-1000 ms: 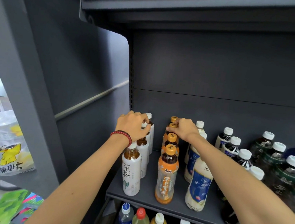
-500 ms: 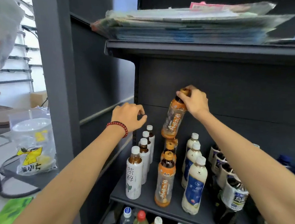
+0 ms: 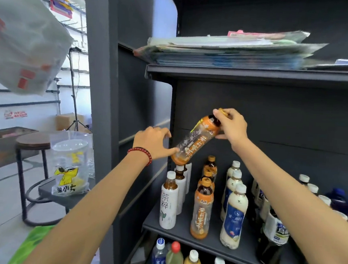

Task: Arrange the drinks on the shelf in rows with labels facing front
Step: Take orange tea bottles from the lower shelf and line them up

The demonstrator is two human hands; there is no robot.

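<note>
The right hand [image 3: 232,126] is closed around the neck and cap of the orange bottle [image 3: 197,143], so the bottle is held up in the air. The bottle is tipped. Its cap is pointed up and to the right, and its bottom is pointed down and to the left. Its label is turned to the front.

The left hand [image 3: 153,142] is found at the bottom end of the orange bottle. Its fingers are spread apart and loose. One fingertip [image 3: 175,150] is laid against the bottle's side, but nothing is gripped. So the top is kept by the right hand, and the bottom is nearer the left hand.

Just below the orange bottle's bottom, the white bottles [image 3: 168,204] are lined up. It cannot be told if a cap there is touched.

Below the orange bottle and a bit to its right, a row of orange drinks [image 3: 202,213] is stood on the shelf [image 3: 181,233]. The bottle is probably meant for that row, so it must first be stood straight.
</note>
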